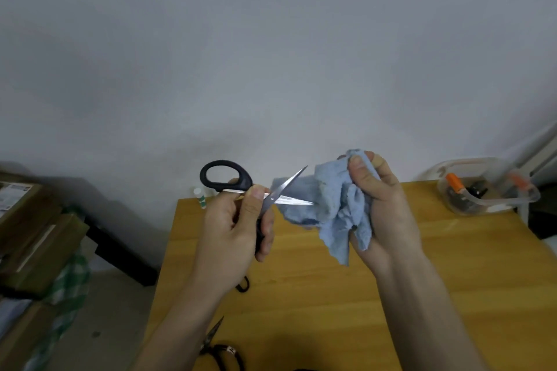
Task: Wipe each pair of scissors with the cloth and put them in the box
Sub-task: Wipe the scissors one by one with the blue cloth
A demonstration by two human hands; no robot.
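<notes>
Above the wooden table, the left hand grips one black-handled pair of scissors, blades apart, the right hand clutches one blue cloth beside them, a second pair of scissors lies near the front edge, and one clear box sits far right.

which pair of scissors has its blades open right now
The black-handled scissors gripped by the left hand, blades spread against the blue cloth. The pair lying at the table's near edge looks closed.

Black-handled scissors are held aloft with blades spread, tips against a crumpled blue cloth to their right. A clear plastic box sits at the table's far right corner. Another pair lies at the near edge.
</notes>
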